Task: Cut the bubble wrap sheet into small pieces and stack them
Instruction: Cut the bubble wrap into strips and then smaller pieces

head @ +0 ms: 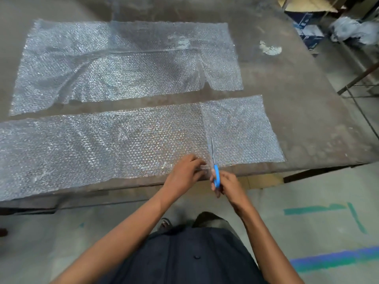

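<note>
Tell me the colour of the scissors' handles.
Bright blue scissors' handles, seen best in the head view.

Two bubble wrap strips are lying on one table (287,95): a far strip (127,62) in the upper left and a near strip (123,144) across the middle. One pair of scissors (215,169) is showing at lower centre, and two hands, left (184,173) and right (228,186), are appearing there.

near bubble wrap strip (123,144) flat, scissors (214,160) cutting in
</note>
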`<state>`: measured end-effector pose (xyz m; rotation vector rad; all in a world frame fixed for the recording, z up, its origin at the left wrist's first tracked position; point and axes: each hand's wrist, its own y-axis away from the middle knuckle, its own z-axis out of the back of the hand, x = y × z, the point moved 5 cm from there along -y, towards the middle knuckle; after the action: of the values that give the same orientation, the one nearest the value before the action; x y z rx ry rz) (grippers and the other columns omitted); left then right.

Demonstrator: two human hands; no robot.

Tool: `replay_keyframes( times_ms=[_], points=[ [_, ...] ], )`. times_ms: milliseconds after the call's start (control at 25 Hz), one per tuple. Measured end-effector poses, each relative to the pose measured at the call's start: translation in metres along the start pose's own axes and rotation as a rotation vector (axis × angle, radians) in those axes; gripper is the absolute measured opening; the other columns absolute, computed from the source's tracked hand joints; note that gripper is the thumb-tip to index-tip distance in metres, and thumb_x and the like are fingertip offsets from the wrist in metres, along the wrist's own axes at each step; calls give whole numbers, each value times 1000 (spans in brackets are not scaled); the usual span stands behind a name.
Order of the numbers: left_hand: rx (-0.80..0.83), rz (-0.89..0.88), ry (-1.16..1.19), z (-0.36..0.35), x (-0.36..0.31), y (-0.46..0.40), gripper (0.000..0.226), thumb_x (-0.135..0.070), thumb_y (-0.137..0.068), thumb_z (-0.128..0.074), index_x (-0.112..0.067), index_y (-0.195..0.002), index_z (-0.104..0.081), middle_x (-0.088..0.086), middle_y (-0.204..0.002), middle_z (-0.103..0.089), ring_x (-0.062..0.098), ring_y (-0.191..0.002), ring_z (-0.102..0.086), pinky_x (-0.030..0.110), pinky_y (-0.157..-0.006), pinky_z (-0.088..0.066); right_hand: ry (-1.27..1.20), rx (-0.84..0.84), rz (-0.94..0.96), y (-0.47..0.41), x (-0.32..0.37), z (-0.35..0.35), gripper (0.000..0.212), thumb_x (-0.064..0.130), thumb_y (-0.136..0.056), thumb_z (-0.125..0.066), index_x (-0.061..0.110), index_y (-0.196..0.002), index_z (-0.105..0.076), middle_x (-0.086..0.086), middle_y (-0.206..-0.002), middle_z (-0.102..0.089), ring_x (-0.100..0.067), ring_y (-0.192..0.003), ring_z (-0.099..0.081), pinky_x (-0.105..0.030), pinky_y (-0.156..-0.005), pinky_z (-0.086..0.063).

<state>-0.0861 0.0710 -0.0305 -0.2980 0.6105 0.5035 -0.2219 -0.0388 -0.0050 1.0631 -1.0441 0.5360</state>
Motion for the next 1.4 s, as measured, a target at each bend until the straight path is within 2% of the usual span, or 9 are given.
replay_keyframes(
  times_ms=[160, 360, 520, 720, 920, 1080, 1240, 1400],
  points=[
    [-16, 50, -19, -1, -4, 1, 22, -31, -96, -74, -17, -113, -78, 1, -104, -65, 22, -98, -60, 37, -83, -50, -132, 64, -256, 31, -51, 7, 57, 70, -80, -65, 13, -80, -65, -11, -63, -58, -24, -49, -49, -30, -50, -45],
    [-100, 71, -93, 3, -19, 5, 18, -29, -100, -71, -17, -109, -80, -2, -99, -66, 17, -92, -59, 37, -76, -53, -115, 93, -376, 57, -83, 17, 62, 77, -71, -68, 16, -72, -68, -13, -64, -59, -25, -49, -52, -32, -52, -47],
    [-128, 62, -145, 0, -23, 6, 14, -23, -100, -72, -14, -107, -78, 1, -98, -67, 19, -92, -58, 38, -76, -52, -123, 125, -356, 64, -77, 17, 64, 77, -74, -64, 13, -79, -66, -11, -65, -59, -21, -52, -53, -30, -53, -47],
    [-179, 109, -43, -5, -24, 10, 23, -24, -100, -71, -11, -119, -76, 2, -100, -64, 18, -93, -57, 30, -81, -47, -102, 126, -304, 59, -61, 13, 54, 59, -104, -53, 10, -85, -65, -6, -65, -59, -18, -50, -52, -25, -48, -45],
    [-140, 135, -142, -7, -25, 7, 18, -28, -100, -69, -14, -107, -80, 0, -95, -65, 19, -91, -54, 38, -77, -51, -142, 120, -296, 56, -63, 4, 51, 52, -108, -49, 8, -86, -61, -5, -62, -56, -15, -43, -47, -21, -39, -40],
    [-141, 57, -235, -8, -27, 3, 14, -21, -101, -69, -8, -100, -75, 5, -93, -62, 23, -84, -55, 42, -71, -53, -150, 99, -292, 52, -64, -1, 50, 52, -108, -48, 8, -89, -62, -5, -63, -57, -14, -41, -46, -21, -38, -39],
    [-152, 70, -169, -10, -27, 7, 16, -22, -104, -64, -7, -105, -69, 4, -101, -58, 19, -82, -57, 32, -63, -51, -138, 67, -283, 44, -58, -4, 49, 48, -109, -50, 4, -91, -64, -5, -61, -55, -12, -38, -44, -22, -39, -40],
    [-178, 56, -93, -9, -29, 12, 12, -19, -103, -65, -8, -107, -67, 4, -103, -57, 16, -83, -56, 24, -64, -43, -109, 43, -248, 40, -56, -6, 45, 44, -109, -52, 5, -91, -65, -4, -61, -55, -15, -43, -44, -24, -41, -41]
  ],
)
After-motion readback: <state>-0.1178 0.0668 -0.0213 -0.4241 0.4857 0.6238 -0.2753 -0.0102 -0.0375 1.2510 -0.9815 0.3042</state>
